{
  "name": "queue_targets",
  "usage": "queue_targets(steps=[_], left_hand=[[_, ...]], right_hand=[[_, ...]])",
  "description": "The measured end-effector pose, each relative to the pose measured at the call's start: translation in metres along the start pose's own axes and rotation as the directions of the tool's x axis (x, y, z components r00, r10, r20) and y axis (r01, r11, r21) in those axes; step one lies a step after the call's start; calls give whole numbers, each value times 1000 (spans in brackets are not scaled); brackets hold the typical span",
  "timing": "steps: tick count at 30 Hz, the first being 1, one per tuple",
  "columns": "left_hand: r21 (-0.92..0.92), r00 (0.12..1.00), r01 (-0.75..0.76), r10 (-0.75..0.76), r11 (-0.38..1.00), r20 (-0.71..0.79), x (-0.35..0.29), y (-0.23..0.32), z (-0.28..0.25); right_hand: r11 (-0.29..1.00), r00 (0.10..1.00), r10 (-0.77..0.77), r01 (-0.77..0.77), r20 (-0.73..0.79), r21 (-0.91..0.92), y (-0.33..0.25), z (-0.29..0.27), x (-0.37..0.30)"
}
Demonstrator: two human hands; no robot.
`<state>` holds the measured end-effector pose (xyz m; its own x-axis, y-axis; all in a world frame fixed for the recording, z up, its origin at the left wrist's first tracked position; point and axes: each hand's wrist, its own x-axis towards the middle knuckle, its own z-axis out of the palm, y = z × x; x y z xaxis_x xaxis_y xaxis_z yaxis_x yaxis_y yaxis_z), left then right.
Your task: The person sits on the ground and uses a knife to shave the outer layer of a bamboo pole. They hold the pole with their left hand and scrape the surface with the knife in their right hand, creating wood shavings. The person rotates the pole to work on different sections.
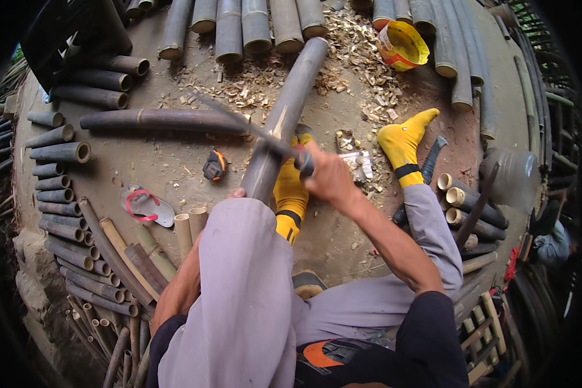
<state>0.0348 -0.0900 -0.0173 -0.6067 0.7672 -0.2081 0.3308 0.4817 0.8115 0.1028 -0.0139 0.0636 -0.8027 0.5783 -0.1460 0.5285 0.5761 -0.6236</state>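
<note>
A grey-brown bamboo pole (295, 84) slants from my left knee toward the far side, with pale scraped patches on its surface. My left hand (237, 193) grips its near end; most of that hand is hidden behind my knee. Across the pole, my right hand (330, 178) is closed round the dark, red-marked handle of a long-bladed tool (229, 113). Its blade points to the far left and is motion-blurred, so I cannot tell whether it is a saw or a knife. Under the pole is my left foot in a yellow sock (291, 194).
Cut bamboo lengths (255, 29) line the far side and left edge. One bamboo piece (165, 120) lies crosswise. A tape measure (215, 166), flip-flop (147, 205), wood shavings (252, 94), yellow tub (402, 45) and clear jug (507, 178) surround me. Another person (553, 246) is far right.
</note>
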Motion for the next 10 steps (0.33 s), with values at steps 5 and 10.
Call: queue_targets(steps=[5,10], left_hand=[[27,998,-4,5,1000,-62,-4,0,-6],[17,995,-58,59,998,-86,0,14,-4]], right_hand=[[999,996,-19,16,92,32,-15,0,-17],[999,999,-35,34,9,32,7,5,-10]])
